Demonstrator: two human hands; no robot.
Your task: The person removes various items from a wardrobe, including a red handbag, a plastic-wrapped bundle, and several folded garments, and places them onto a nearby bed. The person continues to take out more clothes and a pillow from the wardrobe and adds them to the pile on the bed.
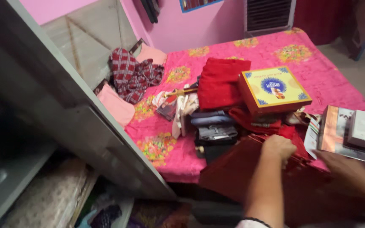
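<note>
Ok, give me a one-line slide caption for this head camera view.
Both hands, left and right, grip a dark red cloth at the edge of a pink bed piled with folded clothes and boxes.

Two bare forearms enter from the lower edge. A pale sleeve edge (pixel 254 223) with dark trim rings the left arm. Neither wrist shows jewellery.

I see left hand (pixel 279 147) curled into a loose fist, knuckles up, forearm rising from bottom edge, wrist straight. Right hand (pixel 344 165) blurred, stretched flat, fingers pointing left, palm down, forearm entering from lower right corner.
</note>
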